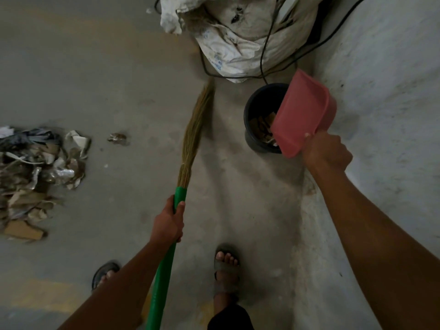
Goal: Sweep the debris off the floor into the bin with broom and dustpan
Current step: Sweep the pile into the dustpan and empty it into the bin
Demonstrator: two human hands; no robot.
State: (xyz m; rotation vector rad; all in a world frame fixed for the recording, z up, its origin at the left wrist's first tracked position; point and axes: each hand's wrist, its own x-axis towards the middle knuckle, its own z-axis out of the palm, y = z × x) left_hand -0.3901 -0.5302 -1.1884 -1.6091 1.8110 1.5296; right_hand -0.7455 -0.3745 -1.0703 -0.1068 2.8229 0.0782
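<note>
While we look down from the head camera, our right hand (327,152) is closed around the handle of the pink dustpan (303,113), which is tipped up on edge over the dark round bin (258,115). The pan's lower lip hangs over the bin's right side, and scraps of cardboard and paper lie inside the bin below it. The bin stands on the concrete floor (119,67), just beside a pale plastered wall (385,79) on the right.

Our left hand (169,222) is wrapped tight around the green handle of the broom (190,144), thumb along the shaft near its upper end. The straw bristles stretch forward and taper to a tip just beside a crumpled white sack (235,39), left of the bin and apart from it. Black cables (265,51) run over the sack and down toward the bin.

Well apart to the left, a pile of debris (35,172) lies on the floor: torn cardboard, grey plastic and shiny wrapping. One small scrap (117,138) sits alone between the pile and the broom. Our feet, in sandals (226,265), stand at the bottom of the view.
</note>
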